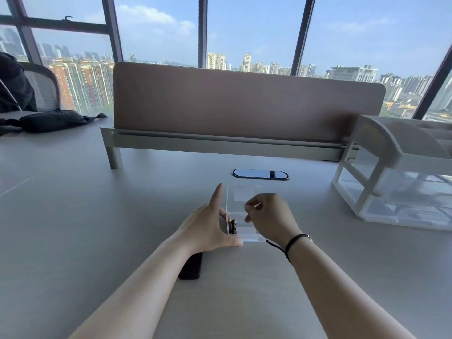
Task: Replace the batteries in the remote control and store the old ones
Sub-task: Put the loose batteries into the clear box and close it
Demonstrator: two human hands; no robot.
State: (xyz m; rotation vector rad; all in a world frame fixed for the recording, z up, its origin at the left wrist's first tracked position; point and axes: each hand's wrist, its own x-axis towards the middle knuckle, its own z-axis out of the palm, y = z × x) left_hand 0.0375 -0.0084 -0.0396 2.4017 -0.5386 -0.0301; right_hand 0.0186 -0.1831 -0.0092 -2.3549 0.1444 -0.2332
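Note:
A small clear plastic box lies on the grey desk with its transparent lid standing open. Two dark batteries lie side by side at the box's left end. My left hand holds the box's left side, thumb at its front corner and index finger raised. My right hand hovers over the box's right part with fingertips pinched near the lid's edge; I cannot tell whether it holds anything. The black remote control lies on the desk, partly hidden under my left wrist.
A white and clear desk organiser stands at the right. A brown divider panel runs across the back, with an oval cable port before it. A black bag and a chair are at far left.

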